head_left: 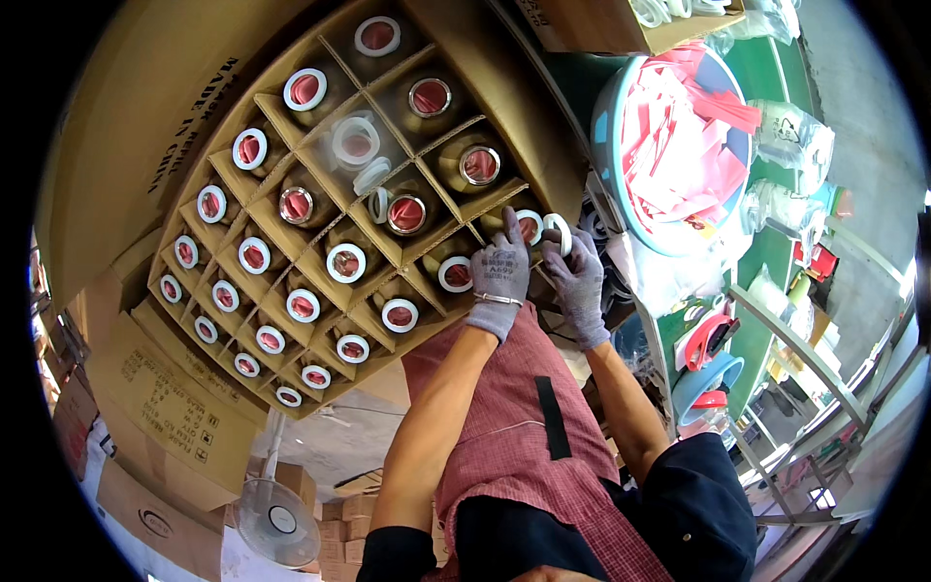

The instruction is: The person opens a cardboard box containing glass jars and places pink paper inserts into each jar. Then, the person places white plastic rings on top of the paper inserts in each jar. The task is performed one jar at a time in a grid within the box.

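A carton (429, 320) with cardboard dividers holds rows of silvery glass flask refills, with pink material showing in their mouths. White rings sit around most necks; a few, such as a bare flask mouth (480, 165), show none. My left hand (500, 273), in a grey glove, has its index finger extended against the white ring (529, 227) on a flask at the near right corner. Its thumb is hidden. Just right of that flask, my gloved right hand (578, 273) grips a loose white ring (558, 234) between thumb and fingers.
Loose white rings (356, 142) lie over one cell, seemingly in clear plastic. A blue basin (618, 167) of pink strips stands right, on a green table (753, 367). A box of rings (684, 33) is beyond it. A fan (280, 520) stands lower left.
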### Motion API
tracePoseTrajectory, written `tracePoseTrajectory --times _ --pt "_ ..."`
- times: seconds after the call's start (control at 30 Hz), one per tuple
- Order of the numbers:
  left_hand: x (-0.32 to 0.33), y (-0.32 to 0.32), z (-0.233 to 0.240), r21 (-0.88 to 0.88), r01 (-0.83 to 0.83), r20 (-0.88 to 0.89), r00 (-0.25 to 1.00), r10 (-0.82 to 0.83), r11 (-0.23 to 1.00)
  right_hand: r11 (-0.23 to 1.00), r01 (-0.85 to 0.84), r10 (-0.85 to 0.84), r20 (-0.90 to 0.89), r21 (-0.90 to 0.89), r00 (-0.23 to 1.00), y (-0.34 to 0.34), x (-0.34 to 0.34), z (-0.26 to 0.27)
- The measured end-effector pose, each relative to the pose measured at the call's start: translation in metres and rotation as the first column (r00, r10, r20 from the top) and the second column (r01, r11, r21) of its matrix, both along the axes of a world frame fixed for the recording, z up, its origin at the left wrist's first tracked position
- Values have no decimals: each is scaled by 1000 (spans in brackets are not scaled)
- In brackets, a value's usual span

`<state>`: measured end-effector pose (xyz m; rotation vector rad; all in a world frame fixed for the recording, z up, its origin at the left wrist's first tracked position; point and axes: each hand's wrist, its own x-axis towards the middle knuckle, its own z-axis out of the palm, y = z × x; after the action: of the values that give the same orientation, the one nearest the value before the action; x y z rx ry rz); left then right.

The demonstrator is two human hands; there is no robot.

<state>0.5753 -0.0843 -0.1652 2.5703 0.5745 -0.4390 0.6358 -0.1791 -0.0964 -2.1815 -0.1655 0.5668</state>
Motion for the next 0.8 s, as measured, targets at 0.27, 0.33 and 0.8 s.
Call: tracePoseTrajectory --times 0.27,0.33,0.8 --pt "4 27 58 -364 -290 38 945 325 885 995 -96 96 19 20 995 4 10 25" --pt "-6 34 63 -637 -314 226 797 560 704 941 -335 339 206 -52 918 9 10 23" --pt "-47 59 56 -807 -292 106 784 611 514 959 183 37 -734 217 678 39 6 56"
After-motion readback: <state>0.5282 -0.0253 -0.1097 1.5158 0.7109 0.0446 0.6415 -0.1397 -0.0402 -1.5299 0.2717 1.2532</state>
